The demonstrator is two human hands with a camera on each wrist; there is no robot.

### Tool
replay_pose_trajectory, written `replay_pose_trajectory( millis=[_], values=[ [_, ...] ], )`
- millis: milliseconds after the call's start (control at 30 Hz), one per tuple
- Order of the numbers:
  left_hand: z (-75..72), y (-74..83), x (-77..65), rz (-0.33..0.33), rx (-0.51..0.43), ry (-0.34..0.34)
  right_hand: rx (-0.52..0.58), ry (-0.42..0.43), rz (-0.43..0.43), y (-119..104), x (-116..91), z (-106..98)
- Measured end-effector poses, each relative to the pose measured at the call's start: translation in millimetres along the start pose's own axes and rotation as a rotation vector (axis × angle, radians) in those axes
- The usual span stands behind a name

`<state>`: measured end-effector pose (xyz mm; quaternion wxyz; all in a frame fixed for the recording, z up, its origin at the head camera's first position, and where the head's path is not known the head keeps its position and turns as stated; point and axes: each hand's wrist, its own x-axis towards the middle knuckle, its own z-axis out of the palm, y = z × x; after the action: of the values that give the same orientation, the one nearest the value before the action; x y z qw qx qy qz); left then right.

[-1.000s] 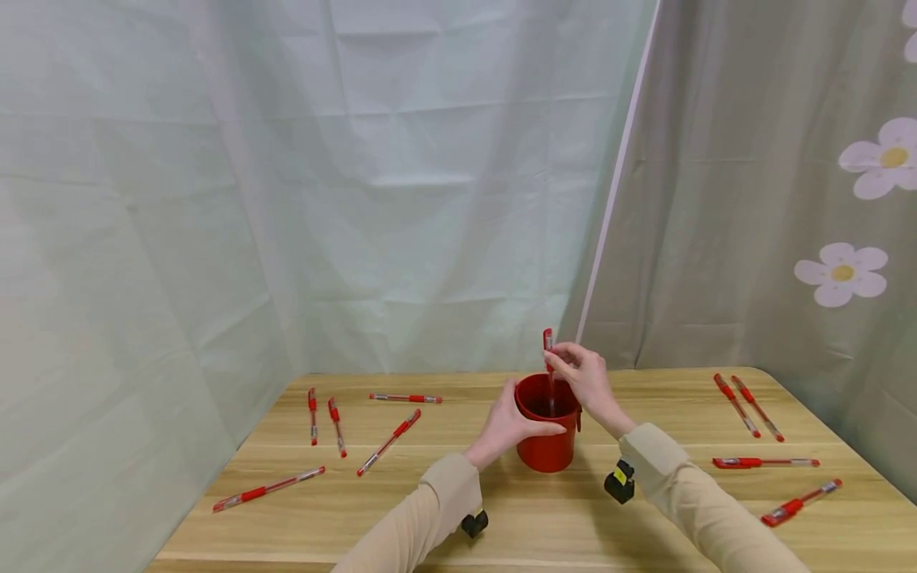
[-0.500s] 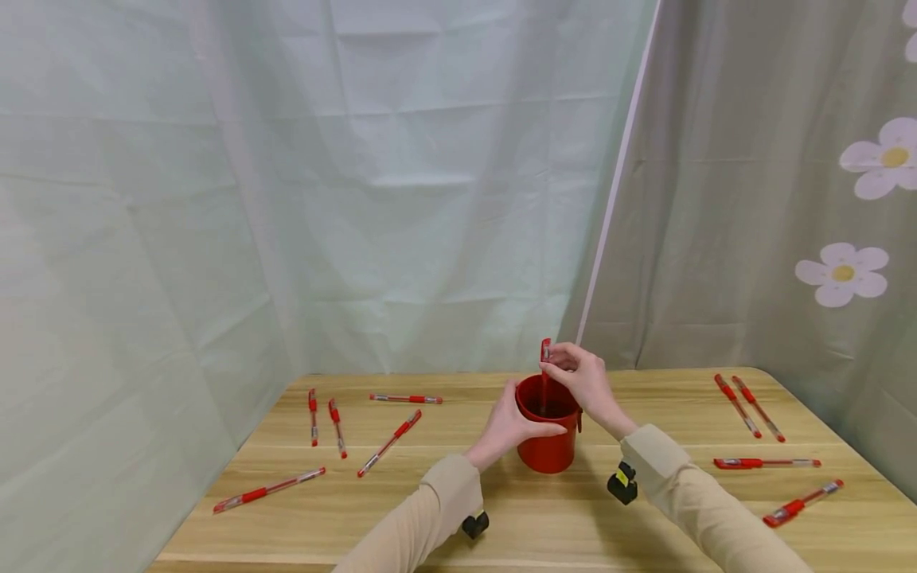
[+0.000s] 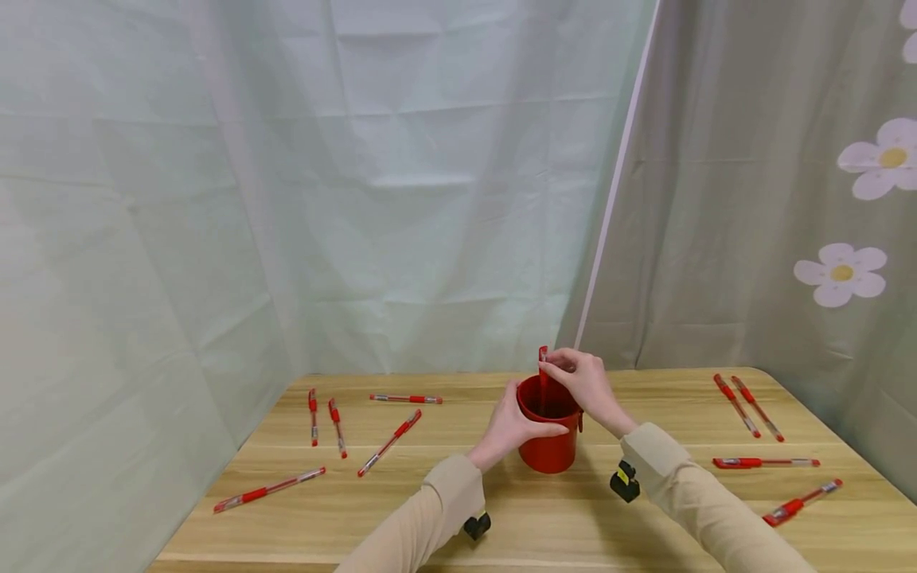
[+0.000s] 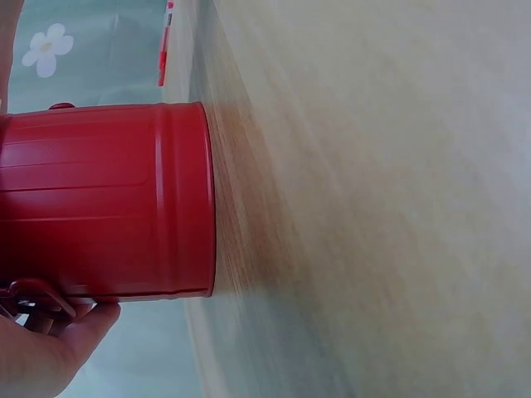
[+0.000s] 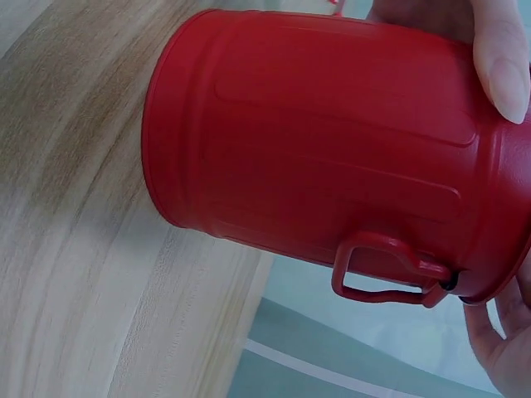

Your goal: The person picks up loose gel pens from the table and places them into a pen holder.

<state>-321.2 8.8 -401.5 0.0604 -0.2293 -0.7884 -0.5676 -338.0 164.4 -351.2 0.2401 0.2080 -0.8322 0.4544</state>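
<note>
A small red bucket (image 3: pixel 548 454) stands upright on the wooden table, with a looped side handle (image 5: pixel 390 265) visible in the right wrist view. My left hand (image 3: pixel 509 426) holds it near the rim from the left, thumb across the front. Above the opening, my right hand (image 3: pixel 586 387) pinches a red-capped pen (image 3: pixel 543 354) between thumb and fingers. The pen points down into the bucket, cap end up. Its lower end is hidden in the dark inside.
Several red pens lie scattered to the left, among them a slanted pen (image 3: pixel 389 443) and a near one (image 3: pixel 269 489). More lie to the right, including a level pen (image 3: pixel 766 463) and a slanted one (image 3: pixel 802 503). Pale curtains (image 3: pixel 430 199) hang behind the table.
The pen has gone lower into the bucket and shifted slightly left, standing more upright, with the right hand's fingers now nearer its cap end. The left hand and bucket have hardly moved.
</note>
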Motion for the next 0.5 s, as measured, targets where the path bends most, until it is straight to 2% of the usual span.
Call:
replay_pose_trajectory(
  millis=[267, 500],
  values=[
    [-0.5, 1.0, 0.2, -0.002, 0.014, 0.002, -0.052, -0.040, 0.008, 4.2, 0.4, 2.0],
    [-0.5, 0.1, 1.0, -0.007, 0.022, -0.002, -0.052, -0.043, 0.002, 5.1, 0.4, 2.8]
  ],
)
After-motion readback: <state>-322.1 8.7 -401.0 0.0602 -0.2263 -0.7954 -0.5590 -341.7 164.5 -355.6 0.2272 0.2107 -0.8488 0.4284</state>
